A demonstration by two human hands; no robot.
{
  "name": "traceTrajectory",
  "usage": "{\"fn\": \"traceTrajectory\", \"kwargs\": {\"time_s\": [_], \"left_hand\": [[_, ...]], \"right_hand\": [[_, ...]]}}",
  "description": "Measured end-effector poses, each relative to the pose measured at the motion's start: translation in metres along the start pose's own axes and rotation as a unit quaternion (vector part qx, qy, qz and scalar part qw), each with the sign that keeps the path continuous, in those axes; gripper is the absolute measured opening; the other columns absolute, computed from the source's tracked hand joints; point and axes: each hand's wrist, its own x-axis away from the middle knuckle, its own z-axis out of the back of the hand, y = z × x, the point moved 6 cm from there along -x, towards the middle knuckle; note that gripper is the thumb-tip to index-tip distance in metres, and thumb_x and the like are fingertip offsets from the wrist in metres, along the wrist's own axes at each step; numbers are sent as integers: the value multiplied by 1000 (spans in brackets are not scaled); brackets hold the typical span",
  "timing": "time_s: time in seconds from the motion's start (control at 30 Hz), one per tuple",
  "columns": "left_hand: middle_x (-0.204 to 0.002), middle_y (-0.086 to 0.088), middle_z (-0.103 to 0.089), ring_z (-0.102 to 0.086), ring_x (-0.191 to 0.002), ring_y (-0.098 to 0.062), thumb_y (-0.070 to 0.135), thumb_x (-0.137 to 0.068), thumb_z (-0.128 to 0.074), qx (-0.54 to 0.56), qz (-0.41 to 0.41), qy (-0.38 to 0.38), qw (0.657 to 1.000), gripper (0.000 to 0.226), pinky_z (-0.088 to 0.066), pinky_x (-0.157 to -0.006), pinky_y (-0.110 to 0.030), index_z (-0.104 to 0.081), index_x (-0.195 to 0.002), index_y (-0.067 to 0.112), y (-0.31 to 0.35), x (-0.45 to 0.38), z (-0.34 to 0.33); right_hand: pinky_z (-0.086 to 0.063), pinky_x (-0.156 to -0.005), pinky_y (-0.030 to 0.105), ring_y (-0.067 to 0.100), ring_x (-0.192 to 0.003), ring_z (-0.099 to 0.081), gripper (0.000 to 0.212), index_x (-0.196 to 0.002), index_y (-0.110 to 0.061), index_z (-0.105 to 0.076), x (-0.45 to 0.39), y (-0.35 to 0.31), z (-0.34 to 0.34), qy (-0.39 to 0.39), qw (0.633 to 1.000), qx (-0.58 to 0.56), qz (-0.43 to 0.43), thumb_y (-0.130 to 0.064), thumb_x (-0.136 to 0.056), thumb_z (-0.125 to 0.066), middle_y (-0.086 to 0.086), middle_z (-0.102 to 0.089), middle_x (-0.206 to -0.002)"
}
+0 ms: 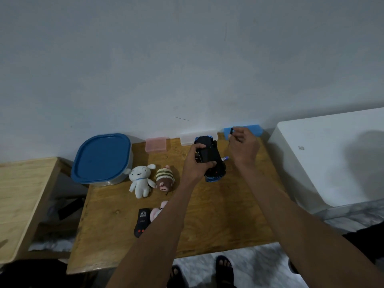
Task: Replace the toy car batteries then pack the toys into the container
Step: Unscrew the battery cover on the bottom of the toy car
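2 hands at the wooden desk's (pixel 207 215) far edge: left hand (pixel 196 161) grips the upturned black-and-blue plastic toy car (pixel 209 159), long axis toward the wall; right hand (pixel 243 146) pinches a thin dark tool (pixel 231 131).

The toy car (pixel 211 157) is sitting under my left fingers (pixel 198 146), with my right fingers (pixel 239 135) just right of it. 2 plush toys (pixel 152 179) are lying left of my fingers on the table (pixel 228 215); the container (pixel 101 159) is standing further left.

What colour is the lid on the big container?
The lid is blue, clearest in the head view.
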Motion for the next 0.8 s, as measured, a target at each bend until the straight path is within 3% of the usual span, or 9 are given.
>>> {"fn": "traceTrajectory", "kwargs": {"time_s": [0.07,0.13,0.27,0.4,0.53,0.63,0.8], "left_hand": [[-124,-10,-57,-62,-103,-22,1,-77,-81,-1,-1,-2,1000,58,-60,-70,-26,-51,-122,23,-2,-2,1],[-124,-11,-58,-62,-103,-21,-1,-78,-80,6,6,-6,1000,58,-62,-71,-27,-52,-122,22,-7,-5,1],[-124,-10,-60,-63,-108,-27,-1,-75,-82,1,10,-8,1000,58,-63,-81,-43,-53,-120,23,-20,-12,0],[-122,-5,-59,-61,-102,-16,-3,-75,-82,-4,8,-13,1000,58,-61,-77,-35,-53,-120,19,-31,-19,-2],[-121,-5,-59,-62,-105,-20,-1,-75,-83,-6,23,-26,999,59,-62,-77,-35,-52,-120,22,-50,-22,-4],[-119,-2,-58,-62,-105,-19,-1,-76,-82,-3,39,-42,998,58,-61,-78,-36,-52,-120,23,-65,-21,-6],[-119,-1,-60,-62,-106,-17,-1,-75,-82,4,54,-46,997,59,-62,-80,-38,-52,-118,25,-82,-16,-5]], "right_hand": [[-49,-72,4,7,-84,-64,22,-108,-9,-71,5,16,2,-13,999,32,-15,-3,-86,-72,-3,-68,-91],[-53,-77,15,9,-85,-64,20,-105,-9,-71,13,34,4,-34,997,62,-32,-2,-86,-72,-4,-67,-91],[-55,-78,27,14,-83,-66,20,-102,-7,-75,36,78,3,-60,988,122,-68,1,-84,-72,2,-72,-92],[-59,-75,32,18,-81,-71,15,-94,-12,-76,61,128,-5,-77,976,160,-127,-5,-81,-74,4,-76,-88],[-51,-79,26,27,-92,-71,18,-103,-6,-76,82,158,-11,-112,956,218,-164,-2,-86,-68,13,-76,-96],[-47,-75,23,28,-93,-70,22,-106,-10,-76,91,169,-11,-133,943,246,-181,-5,-88,-64,12,-75,-98],[-54,-81,32,33,-93,-70,27,-106,-14,-77,93,173,-14,-146,932,281,-177,-5,-88,-60,13,-75,-100]]}}
